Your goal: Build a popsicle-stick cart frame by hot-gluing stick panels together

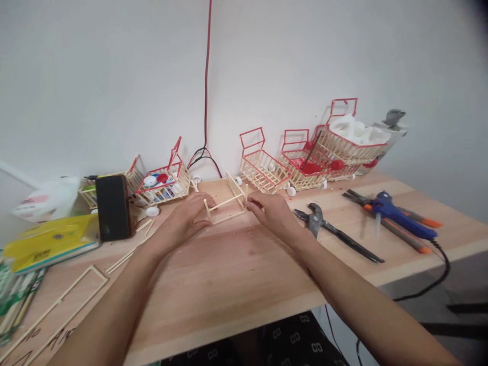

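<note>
A small open frame of pale wooden sticks (pixel 227 202) stands on the wooden table between my hands. My left hand (pixel 190 216) is curled round its left end, thumb low and fingers behind. At the right corner, the thumb and fingers of my right hand (pixel 269 209) pinch the frame by an upright stick. The fingertips are partly hidden, so the exact contact is hard to see. Just behind the frame, a flat wooden board (pixel 213 189) lies near the wall.
Miniature stick shopping carts (pixel 263 170) with red handles line the wall. On the right lie black-handled pliers (pixel 343 236), a blue glue gun (pixel 400 216) and orange-handled pliers (pixel 396 235). Leftward are a phone (pixel 113 208), a yellow packet (pixel 53 241) and a long stick frame (pixel 66 295).
</note>
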Motion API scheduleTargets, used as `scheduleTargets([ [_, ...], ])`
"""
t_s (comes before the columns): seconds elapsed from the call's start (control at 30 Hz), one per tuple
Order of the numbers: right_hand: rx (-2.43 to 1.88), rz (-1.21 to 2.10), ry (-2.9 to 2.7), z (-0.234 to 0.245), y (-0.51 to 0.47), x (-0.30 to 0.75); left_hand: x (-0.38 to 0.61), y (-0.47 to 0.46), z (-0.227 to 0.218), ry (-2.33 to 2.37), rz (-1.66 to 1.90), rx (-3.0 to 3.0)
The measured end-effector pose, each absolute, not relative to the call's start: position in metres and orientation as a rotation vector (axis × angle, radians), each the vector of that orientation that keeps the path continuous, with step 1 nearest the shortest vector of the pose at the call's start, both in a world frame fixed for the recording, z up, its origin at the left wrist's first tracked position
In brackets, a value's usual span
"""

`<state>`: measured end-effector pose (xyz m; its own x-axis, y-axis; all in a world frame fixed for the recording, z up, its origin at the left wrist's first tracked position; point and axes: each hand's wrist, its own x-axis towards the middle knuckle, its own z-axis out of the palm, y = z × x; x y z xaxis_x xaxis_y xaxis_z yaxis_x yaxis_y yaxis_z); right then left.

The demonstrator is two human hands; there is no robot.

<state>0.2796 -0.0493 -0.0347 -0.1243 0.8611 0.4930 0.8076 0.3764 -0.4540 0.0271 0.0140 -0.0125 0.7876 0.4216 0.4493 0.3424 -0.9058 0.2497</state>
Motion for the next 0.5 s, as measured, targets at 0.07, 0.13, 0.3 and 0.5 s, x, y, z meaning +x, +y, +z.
scheduleTargets([
  [0.07, -1.437, 0.091, -1.934, -0.035, -0.0491, 0.2796, 0.0274, 0.0137, -0.0123, 0.607, 0.765, 2.822],
  [0.13, -1.435, 0.088, -1.931, -0.035, -0.0492, 0.2795, 0.0276, 0.0133, -0.012, 0.606, 0.768, 2.822],
  [0.3, -1.434, 0.102, -1.922, -0.0342, -0.0497, 0.2791, 0.0277, 0.0133, -0.0119, 0.593, 0.754, 2.823],
  [0.5, -1.431, 0.11, -1.927, -0.0342, -0.0504, 0.2789, 0.028, 0.0136, -0.0127, 0.609, 0.761, 2.821],
])
